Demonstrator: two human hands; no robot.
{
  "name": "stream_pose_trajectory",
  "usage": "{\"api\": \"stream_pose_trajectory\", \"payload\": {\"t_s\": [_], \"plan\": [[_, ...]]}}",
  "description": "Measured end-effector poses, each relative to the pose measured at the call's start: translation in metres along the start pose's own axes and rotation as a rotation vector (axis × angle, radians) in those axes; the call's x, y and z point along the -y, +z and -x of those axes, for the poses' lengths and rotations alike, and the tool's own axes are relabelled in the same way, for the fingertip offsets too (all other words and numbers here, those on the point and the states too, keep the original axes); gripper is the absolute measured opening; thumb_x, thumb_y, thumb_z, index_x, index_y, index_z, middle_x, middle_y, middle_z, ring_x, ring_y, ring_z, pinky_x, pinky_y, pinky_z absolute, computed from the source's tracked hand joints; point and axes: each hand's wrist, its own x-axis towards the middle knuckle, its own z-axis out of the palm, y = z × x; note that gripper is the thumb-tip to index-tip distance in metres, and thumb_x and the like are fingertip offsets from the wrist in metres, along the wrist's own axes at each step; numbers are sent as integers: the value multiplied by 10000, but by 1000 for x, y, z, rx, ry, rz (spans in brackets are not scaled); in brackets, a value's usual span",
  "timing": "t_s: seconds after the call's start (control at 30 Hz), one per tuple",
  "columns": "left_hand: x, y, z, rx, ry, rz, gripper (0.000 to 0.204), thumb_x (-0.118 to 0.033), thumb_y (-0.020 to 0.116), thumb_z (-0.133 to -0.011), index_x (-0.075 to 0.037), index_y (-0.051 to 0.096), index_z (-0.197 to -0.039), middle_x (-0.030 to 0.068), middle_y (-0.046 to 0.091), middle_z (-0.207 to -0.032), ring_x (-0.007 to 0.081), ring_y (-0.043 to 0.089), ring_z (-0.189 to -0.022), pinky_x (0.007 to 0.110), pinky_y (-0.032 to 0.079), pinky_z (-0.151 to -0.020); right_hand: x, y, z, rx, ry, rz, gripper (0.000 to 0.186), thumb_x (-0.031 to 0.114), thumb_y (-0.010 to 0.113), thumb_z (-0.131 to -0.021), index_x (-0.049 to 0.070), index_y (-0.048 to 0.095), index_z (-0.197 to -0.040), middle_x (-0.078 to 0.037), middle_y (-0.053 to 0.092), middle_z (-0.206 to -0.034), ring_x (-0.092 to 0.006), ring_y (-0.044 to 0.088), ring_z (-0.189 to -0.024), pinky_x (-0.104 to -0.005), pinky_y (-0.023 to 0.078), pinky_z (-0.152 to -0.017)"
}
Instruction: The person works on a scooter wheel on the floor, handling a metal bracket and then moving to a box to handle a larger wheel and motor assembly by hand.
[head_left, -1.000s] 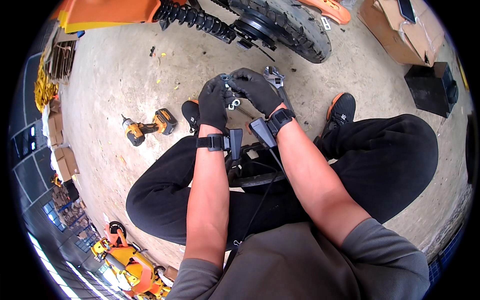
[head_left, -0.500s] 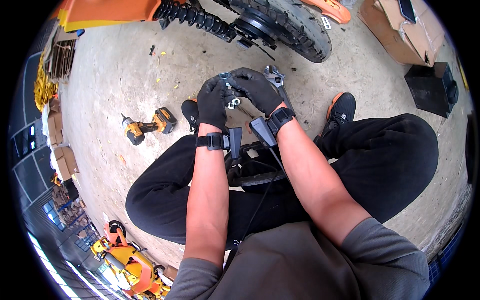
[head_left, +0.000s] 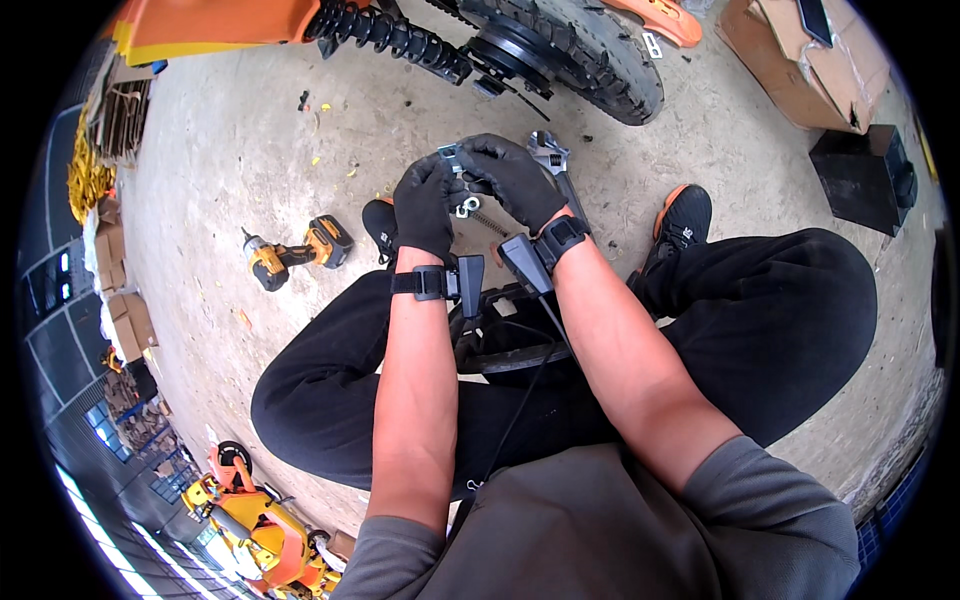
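Observation:
Both my hands wear black gloves and meet in front of me above the concrete floor. My left hand [head_left: 425,202] and my right hand [head_left: 512,178] are closed with fingertips together on a small silver metal bracket [head_left: 449,157]. Fingers hide most of it. Just below them a shiny nut-like metal piece [head_left: 469,205] shows, with a coil spring [head_left: 490,222] beside it; whether they touch the gloves I cannot tell. An adjustable wrench [head_left: 549,152] lies right behind my right hand. To the left, a yellow and black cordless impact driver [head_left: 293,252] rests on the floor.
Ahead stands an orange vehicle with a black shock absorber [head_left: 395,42] and a knobby tyre [head_left: 610,75]. On the right are a cardboard box [head_left: 790,75] and a black box [head_left: 865,180]. A black curved part [head_left: 510,358] sits between my legs. Yellow-orange machines [head_left: 265,535] stand lower left.
The hands stay in almost the same place, with only a slight shift of the right hand's fingers around the bracket. Everything else looks the same.

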Motion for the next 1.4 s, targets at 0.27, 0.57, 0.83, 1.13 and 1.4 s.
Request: {"api": "stream_pose_trajectory", "payload": {"t_s": [0.27, 0.57, 0.83, 1.13, 1.4], "plan": [[2, 1, -1, 39, -9, 45, 210, -74, 574, -970, 20, 583, -1157, 70, 653, -879, 133, 628, -684, 242, 545, -612, -4, -2, -4, -13, -36, 62, 175, 140, 626, -925, 32, 660, -1059, -20, 658, -968, -80, 595, -850, -230, 503, -768], [10, -7, -4, 112, -12, 30, 213, -129, 548, -970, 1, 588, -1134, 97, 652, -889, 170, 641, -713, 263, 534, -621, 0, -1, -1, -19, -25, 18, 146, 138, 627, -925, 40, 661, -1028, -12, 658, -933, -68, 599, -812, -225, 506, -730], [8, -1, -1, 62, -48, 23, 243, -106, 572, -961, -3, 544, -1179, 84, 640, -901, 151, 621, -724, 268, 527, -622, -6, -7, -2, -17, -86, 72, 198, 159, 648, -914, 27, 681, -1059, -21, 678, -949, -80, 625, -820, -241, 521, -749], [10, -1, -4, 82, -29, 34, 230, -106, 593, -955, -13, 555, -1162, 80, 649, -890, 151, 630, -712, 267, 535, -604, -5, -7, -2, -25, -69, -9, 208, 162, 635, -931, 22, 670, -1081, -27, 679, -975, -94, 637, -827, -237, 530, -736], [13, -1, -7, 45, -20, 21, 212, -97, 570, -960, -15, 561, -1155, 80, 654, -885, 150, 639, -715, 264, 551, -598, -9, -10, -5, -29, -53, -59, 227, 185, 577, -966, 24, 666, -1100, -41, 682, -998, -103, 645, -826, -240, 537, -734]]}}
